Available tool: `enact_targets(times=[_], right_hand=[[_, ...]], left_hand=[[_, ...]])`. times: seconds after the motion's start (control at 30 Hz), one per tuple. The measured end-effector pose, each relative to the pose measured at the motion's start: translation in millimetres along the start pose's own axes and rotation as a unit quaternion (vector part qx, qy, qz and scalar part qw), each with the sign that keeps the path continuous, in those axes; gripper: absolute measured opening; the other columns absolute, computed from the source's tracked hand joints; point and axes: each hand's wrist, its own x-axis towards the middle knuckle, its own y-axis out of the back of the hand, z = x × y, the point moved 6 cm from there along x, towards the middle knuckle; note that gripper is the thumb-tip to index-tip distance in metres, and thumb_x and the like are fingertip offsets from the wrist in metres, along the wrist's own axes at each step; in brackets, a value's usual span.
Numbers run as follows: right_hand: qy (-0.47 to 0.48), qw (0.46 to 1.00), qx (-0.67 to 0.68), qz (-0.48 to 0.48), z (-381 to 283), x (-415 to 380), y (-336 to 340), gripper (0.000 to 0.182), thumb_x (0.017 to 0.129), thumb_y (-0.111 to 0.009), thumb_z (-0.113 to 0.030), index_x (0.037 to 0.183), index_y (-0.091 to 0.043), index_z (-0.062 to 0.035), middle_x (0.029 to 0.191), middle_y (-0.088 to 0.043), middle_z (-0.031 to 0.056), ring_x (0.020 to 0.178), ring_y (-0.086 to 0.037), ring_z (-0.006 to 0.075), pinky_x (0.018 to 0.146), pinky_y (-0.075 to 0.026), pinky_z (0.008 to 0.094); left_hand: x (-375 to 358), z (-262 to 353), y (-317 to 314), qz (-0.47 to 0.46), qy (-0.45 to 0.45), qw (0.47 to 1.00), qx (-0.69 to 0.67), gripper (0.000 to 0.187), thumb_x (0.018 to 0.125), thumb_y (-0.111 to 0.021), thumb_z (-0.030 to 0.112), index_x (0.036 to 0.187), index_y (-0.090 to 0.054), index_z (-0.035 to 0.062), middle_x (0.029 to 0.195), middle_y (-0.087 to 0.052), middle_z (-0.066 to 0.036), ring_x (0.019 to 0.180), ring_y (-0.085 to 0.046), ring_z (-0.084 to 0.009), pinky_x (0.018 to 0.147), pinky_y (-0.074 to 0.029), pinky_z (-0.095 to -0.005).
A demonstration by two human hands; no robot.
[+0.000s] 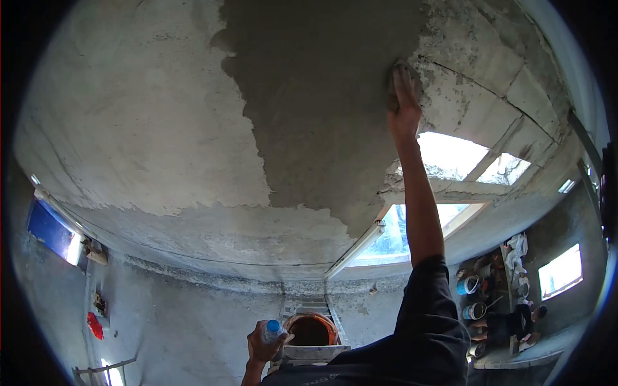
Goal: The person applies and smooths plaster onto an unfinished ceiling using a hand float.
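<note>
My right hand point(404, 96) reaches up to the wall, its fingers over a grey, sponge-like pad point(393, 83). The pad lies at the right edge of a broad dark patch of wet plaster point(315, 96). Low in front of my body, my left hand point(261, 347) is wrapped round a clear plastic bottle with a blue cap point(273, 325). Just right of the bottle stands an orange-rimmed bucket point(333, 331), its inside dark.
Lighter, dry plaster point(141, 109) borders the wet patch on the left. Right of my arm are a window opening point(380, 238) and cracked wall panels point(489, 83). Ladder rungs point(309, 303) show behind the bucket. Far right, a person point(515, 321) is beside several pails point(474, 311).
</note>
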Motion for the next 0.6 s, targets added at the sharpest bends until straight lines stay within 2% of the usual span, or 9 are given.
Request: enact_targets(times=[0.07,0.13,0.17,0.23,0.37,0.43,0.47,0.53,0.6], right_hand=[[0.03,0.999,-0.036,-0.026,1,-12,-3,0.059,0.079,-0.054,0.001,0.135,-0.041,-0.0096,0.139,-0.041,0.0146,0.126,-0.04,0.0374,0.099,-0.043,0.042],[-0.042,0.997,-0.063,-0.034,8,-57,-10,0.06,0.077,-0.054,0.008,0.134,-0.042,-0.0056,0.135,-0.043,0.0191,0.124,-0.041,0.0371,0.102,-0.041,0.0418],[-0.044,0.996,-0.065,-0.034,2,-77,-9,0.06,0.077,-0.054,0.008,0.134,-0.042,-0.0056,0.135,-0.043,0.0191,0.124,-0.041,0.0371,0.102,-0.041,0.0418],[-0.168,0.98,-0.048,-0.09,0,-101,-9,0.062,0.074,-0.055,0.009,0.133,-0.042,-0.0053,0.135,-0.043,0.02,0.127,-0.039,0.0364,0.102,-0.04,0.0414],[-0.153,0.987,-0.034,-0.02,-13,-49,16,0.06,0.075,-0.053,0.009,0.133,-0.042,-0.0045,0.135,-0.043,0.0206,0.127,-0.038,0.0361,0.102,-0.04,0.0411],[-0.073,0.996,-0.044,0.034,-18,-5,21,0.059,0.077,-0.052,0.007,0.133,-0.041,-0.004,0.137,-0.04,0.0191,0.127,-0.038,0.0367,0.102,-0.04,0.0407],[-0.075,0.996,-0.045,0.036,-9,-1,16,0.059,0.077,-0.052,0.007,0.133,-0.041,-0.004,0.137,-0.04,0.0191,0.127,-0.038,0.0367,0.102,-0.04,0.0407],[-0.035,0.996,-0.07,-0.037,2,0,-1,0.057,0.079,-0.052,0.004,0.134,-0.04,-0.0033,0.14,-0.037,0.0177,0.127,-0.038,0.037,0.101,-0.041,0.0403],[-0.049,0.994,-0.086,-0.039,9,-36,-2,0.056,0.08,-0.052,0.003,0.135,-0.039,-0.0043,0.142,-0.035,0.0169,0.128,-0.037,0.0366,0.1,-0.042,0.0401]], left_hand=[[1,1,-2,-0.006,-0.006,1.0,-0.001,0.054,0.069,-0.076,0.045,0.097,-0.053,0.0062,0.074,-0.065,-0.01,0.069,-0.067,-0.0264,0.064,-0.053,-0.0371],[3,-3,-5,-0.007,-0.012,1.0,0.004,0.053,0.069,-0.076,0.046,0.097,-0.053,0.0061,0.074,-0.065,-0.01,0.068,-0.066,-0.0263,0.063,-0.053,-0.0369],[2,-3,-5,-0.006,-0.017,1.0,0.009,0.053,0.069,-0.076,0.046,0.096,-0.053,0.0061,0.073,-0.065,-0.01,0.068,-0.066,-0.0262,0.063,-0.053,-0.0368],[1,-1,-4,-0.008,-0.017,1.0,0.003,0.053,0.069,-0.076,0.046,0.096,-0.054,0.0059,0.073,-0.065,-0.01,0.067,-0.066,-0.0261,0.063,-0.053,-0.0367],[1,2,-4,-0.018,-0.015,1.0,-0.008,0.053,0.069,-0.076,0.047,0.095,-0.054,0.0053,0.073,-0.065,-0.01,0.067,-0.066,-0.026,0.063,-0.052,-0.0364],[1,4,-3,-0.018,-0.018,1.0,0.005,0.053,0.069,-0.076,0.047,0.095,-0.055,0.0053,0.072,-0.065,-0.01,0.067,-0.066,-0.0261,0.063,-0.052,-0.0364],[1,4,-4,-0.015,-0.019,1.0,0.011,0.053,0.069,-0.076,0.047,0.096,-0.055,0.0054,0.072,-0.064,-0.01,0.067,-0.066,-0.0261,0.063,-0.052,-0.0365],[0,5,-5,-0.013,-0.023,1.0,0.011,0.054,0.069,-0.076,0.047,0.096,-0.055,0.0054,0.072,-0.064,-0.01,0.067,-0.066,-0.0263,0.062,-0.052,-0.0366],[1,5,-1,-0.007,-0.031,0.999,0.01,0.054,0.069,-0.076,0.047,0.096,-0.055,0.0055,0.072,-0.064,-0.01,0.067,-0.066,-0.0264,0.062,-0.052,-0.0367]])
